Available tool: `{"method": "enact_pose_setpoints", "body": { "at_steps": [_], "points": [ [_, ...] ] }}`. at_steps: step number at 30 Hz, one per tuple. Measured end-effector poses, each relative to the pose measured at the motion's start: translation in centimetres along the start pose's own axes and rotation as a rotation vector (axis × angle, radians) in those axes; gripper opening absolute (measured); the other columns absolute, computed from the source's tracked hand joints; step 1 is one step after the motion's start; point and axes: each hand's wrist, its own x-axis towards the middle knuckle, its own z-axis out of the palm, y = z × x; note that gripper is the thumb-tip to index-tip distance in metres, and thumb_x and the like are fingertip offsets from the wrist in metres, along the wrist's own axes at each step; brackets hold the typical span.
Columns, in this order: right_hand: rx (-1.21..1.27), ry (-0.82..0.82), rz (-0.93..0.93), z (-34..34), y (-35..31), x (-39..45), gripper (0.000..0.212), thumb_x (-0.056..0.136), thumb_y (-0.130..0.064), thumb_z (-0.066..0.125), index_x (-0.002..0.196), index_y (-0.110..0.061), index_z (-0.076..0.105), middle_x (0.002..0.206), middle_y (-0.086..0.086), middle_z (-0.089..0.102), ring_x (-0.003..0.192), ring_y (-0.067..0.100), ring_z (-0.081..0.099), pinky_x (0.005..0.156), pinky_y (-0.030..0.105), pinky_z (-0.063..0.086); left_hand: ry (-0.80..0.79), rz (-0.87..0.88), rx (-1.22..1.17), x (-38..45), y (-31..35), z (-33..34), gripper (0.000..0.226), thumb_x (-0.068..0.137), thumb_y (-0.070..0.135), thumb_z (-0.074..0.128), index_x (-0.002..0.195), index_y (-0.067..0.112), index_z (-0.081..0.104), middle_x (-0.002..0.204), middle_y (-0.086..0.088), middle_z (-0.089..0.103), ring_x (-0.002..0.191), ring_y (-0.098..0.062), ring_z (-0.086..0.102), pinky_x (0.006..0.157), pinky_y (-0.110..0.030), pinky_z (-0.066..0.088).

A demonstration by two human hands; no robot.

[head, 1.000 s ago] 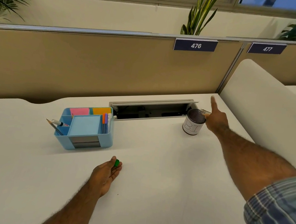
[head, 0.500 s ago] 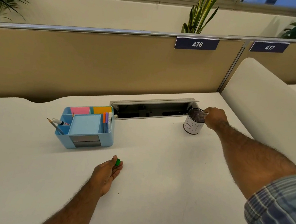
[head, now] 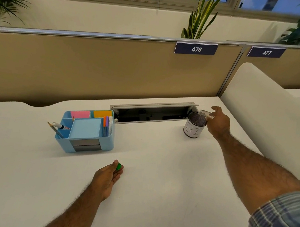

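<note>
My right hand (head: 218,123) reaches to the far right of the white desk (head: 155,197) and holds a small clear, blurred object (head: 206,113) over the rim of a mesh cup (head: 194,125) wrapped in white paper marked "BI". What the clear object is I cannot make out. My left hand (head: 108,176) rests on the desk nearer to me, its fingers curled round a small green object (head: 118,166). A light blue desk organiser (head: 88,131) stands left of centre with sticky notes, pens and a pencil in it.
An open cable tray (head: 153,113) is sunk into the desk behind the cup and organiser. A tan partition (head: 102,67) with labels 476 and 477 closes the back. A white divider (head: 266,122) rises along the right side.
My right hand drew its raised thumb in, then lifted the clear object above the cup's rim and opened its fingers somewhat. My left hand with the green object stayed where it was.
</note>
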Motion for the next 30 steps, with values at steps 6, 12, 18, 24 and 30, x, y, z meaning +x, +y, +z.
{"method": "enact_pose_setpoints", "body": {
  "at_steps": [6, 12, 18, 24, 30],
  "points": [
    [0.324, 0.104, 0.061, 1.6, -1.1, -3.2, 0.026, 0.086, -0.011, 0.062, 0.111, -0.014, 0.061, 0.106, 0.01, 0.07, 0.096, 0.026, 0.063, 0.076, 0.022, 0.04, 0.011, 0.02, 0.022, -0.2, -0.2, 0.6, 0.026, 0.091, 0.022, 0.06, 0.11, 0.003, 0.063, 0.108, -0.014, 0.067, 0.102, -0.024, 0.061, 0.097, -0.035, 0.046],
    [0.496, 0.032, 0.053, 4.6, -2.6, -8.6, 0.025, 0.085, -0.013, 0.067, 0.11, -0.016, 0.064, 0.098, 0.003, 0.068, 0.084, 0.016, 0.059, 0.07, 0.023, 0.043, 0.021, 0.06, 0.021, -0.9, -0.3, 1.3, 0.034, 0.093, 0.02, 0.056, 0.121, 0.0, 0.058, 0.113, -0.017, 0.064, 0.103, -0.024, 0.059, 0.097, -0.034, 0.044],
    [0.543, -0.109, -0.021, 8.1, -3.2, -16.3, 0.02, 0.084, -0.016, 0.069, 0.104, -0.016, 0.066, 0.09, -0.003, 0.07, 0.076, 0.015, 0.062, 0.066, 0.013, 0.046, 0.014, 0.083, 0.044, -1.2, -0.5, 1.0, 0.035, 0.095, 0.02, 0.053, 0.122, -0.002, 0.057, 0.115, -0.019, 0.064, 0.107, -0.026, 0.058, 0.099, -0.035, 0.044],
    [0.45, -0.287, -0.122, 10.7, -2.8, -24.2, 0.025, 0.08, -0.02, 0.073, 0.104, -0.022, 0.067, 0.091, -0.013, 0.07, 0.079, 0.014, 0.063, 0.073, 0.029, 0.05, -0.013, 0.111, 0.048, -1.3, -1.0, 0.9, 0.033, 0.094, 0.02, 0.055, 0.121, 0.002, 0.058, 0.113, -0.018, 0.066, 0.106, -0.024, 0.06, 0.1, -0.034, 0.044],
    [0.446, -0.455, -0.043, 12.1, -2.7, -27.9, 0.026, 0.081, -0.026, 0.072, 0.106, -0.027, 0.066, 0.095, -0.012, 0.071, 0.084, 0.007, 0.063, 0.079, 0.023, 0.05, -0.012, 0.134, 0.068, -2.0, -1.4, 0.7, 0.03, 0.092, 0.02, 0.058, 0.117, 0.004, 0.063, 0.104, -0.011, 0.069, 0.101, -0.021, 0.061, 0.102, -0.035, 0.044]
  ]
}}
